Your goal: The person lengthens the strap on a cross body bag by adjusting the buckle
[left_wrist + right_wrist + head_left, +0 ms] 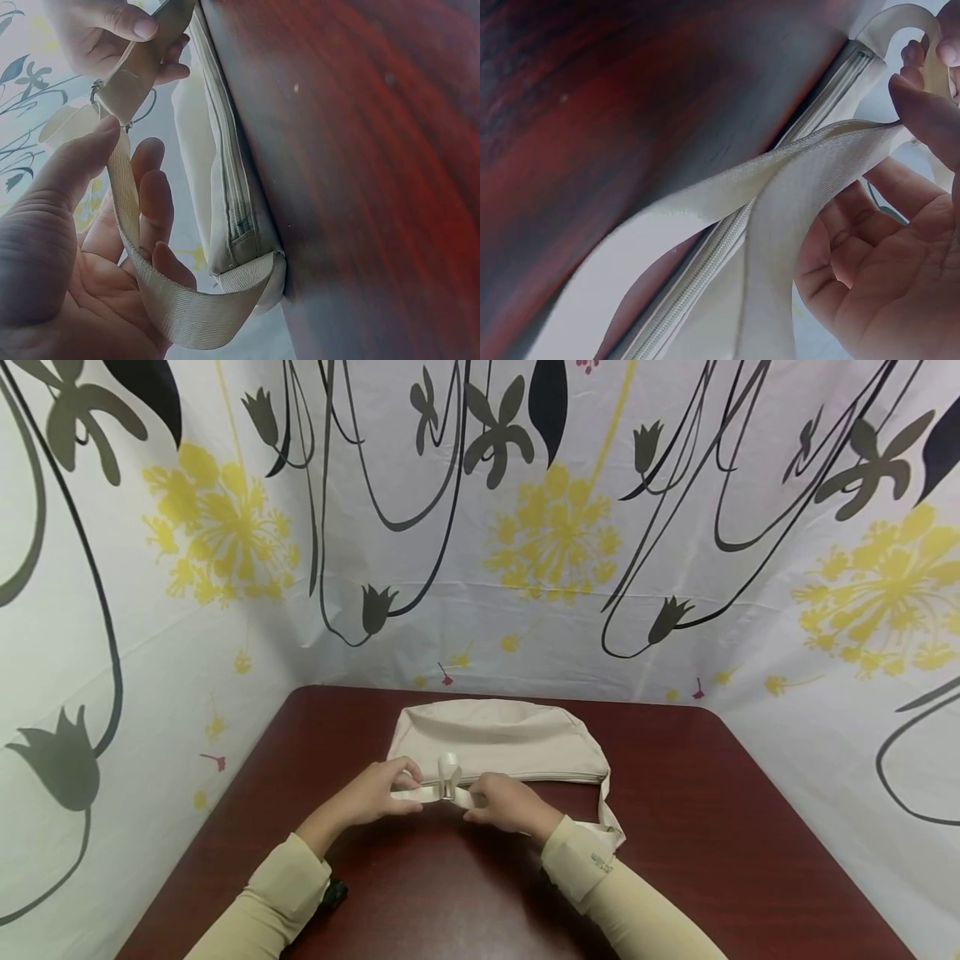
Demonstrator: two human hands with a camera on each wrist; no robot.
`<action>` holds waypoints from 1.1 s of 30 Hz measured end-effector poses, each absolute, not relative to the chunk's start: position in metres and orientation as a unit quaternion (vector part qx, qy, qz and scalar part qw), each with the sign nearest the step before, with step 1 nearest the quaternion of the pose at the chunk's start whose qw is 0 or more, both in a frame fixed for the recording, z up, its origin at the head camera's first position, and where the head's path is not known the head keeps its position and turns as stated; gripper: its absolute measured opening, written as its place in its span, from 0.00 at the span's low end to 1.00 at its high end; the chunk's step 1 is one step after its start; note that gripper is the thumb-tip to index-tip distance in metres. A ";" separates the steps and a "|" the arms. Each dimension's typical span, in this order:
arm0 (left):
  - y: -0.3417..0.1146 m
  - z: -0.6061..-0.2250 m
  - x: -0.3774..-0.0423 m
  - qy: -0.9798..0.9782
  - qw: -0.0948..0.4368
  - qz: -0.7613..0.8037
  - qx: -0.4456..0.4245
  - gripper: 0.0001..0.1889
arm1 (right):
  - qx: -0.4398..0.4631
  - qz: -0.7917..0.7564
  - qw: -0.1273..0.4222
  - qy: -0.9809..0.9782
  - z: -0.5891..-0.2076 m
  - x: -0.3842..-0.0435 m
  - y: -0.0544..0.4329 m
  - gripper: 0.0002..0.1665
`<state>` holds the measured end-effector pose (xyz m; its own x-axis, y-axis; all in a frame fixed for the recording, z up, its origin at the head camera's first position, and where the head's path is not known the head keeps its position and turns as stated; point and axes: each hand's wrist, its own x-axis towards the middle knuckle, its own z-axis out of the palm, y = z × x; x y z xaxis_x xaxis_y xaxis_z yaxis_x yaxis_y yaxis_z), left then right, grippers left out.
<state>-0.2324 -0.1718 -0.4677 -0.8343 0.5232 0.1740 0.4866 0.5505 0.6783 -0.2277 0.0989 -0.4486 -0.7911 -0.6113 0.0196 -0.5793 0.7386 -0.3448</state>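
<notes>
A cream fabric shoulder bag (pixel 495 739) lies on the table, its zipper (pixel 231 180) along the near side. In front of it, my left hand (pixel 375 793) pinches the bag's strap (pixel 187 315) between thumb and fingers, just left of a metal slide buckle (pixel 447 790). On the buckle's other side my right hand (pixel 512 803) grips the strap, which hangs doubled below the thumb in the right wrist view. A short loop of strap (pixel 448 763) stands up from the buckle. The right hand's fingertips are partly hidden in the head view.
The dark red-brown table (pixel 697 843) spreads around the bag. More strap (pixel 611 827) trails off the bag's right end onto the tabletop. Behind and at both sides hangs a white cloth (pixel 420 560) printed with flowers.
</notes>
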 end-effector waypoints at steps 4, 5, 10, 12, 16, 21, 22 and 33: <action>-0.172 -0.467 -0.232 0.880 0.024 0.376 0.288 0.18 | -0.327 -0.172 0.049 0.928 -0.449 -0.228 0.098 0.19; -0.172 -0.467 -0.232 0.880 0.023 0.376 0.289 0.18 | -0.329 -0.174 0.048 0.927 -0.449 -0.228 0.098 0.19; -0.171 -0.466 -0.231 0.880 0.022 0.375 0.290 0.18 | -0.335 -0.173 0.044 0.925 -0.448 -0.227 0.099 0.19; -0.171 -0.466 -0.231 0.882 0.022 0.372 0.288 0.18 | -0.335 -0.174 0.044 0.925 -0.448 -0.227 0.099 0.19; -0.171 -0.466 -0.231 0.884 0.025 0.367 0.288 0.17 | -0.335 -0.179 0.045 0.924 -0.448 -0.226 0.099 0.19; -0.172 -0.465 -0.229 0.883 0.031 0.364 0.294 0.15 | -0.326 -0.184 0.050 0.926 -0.447 -0.225 0.098 0.19; -0.172 -0.465 -0.229 0.883 0.032 0.364 0.294 0.15 | -0.324 -0.183 0.051 0.927 -0.447 -0.225 0.098 0.19; -0.174 -0.465 -0.228 0.883 0.025 0.354 0.307 0.14 | -0.326 -0.181 0.050 0.926 -0.449 -0.225 0.099 0.18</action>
<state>-0.2280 -0.1745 -0.4648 -0.8103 0.5597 0.1735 0.5246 0.5610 0.6404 -0.2252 0.0994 -0.4490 -0.7822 -0.6225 0.0251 -0.5860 0.7215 -0.3689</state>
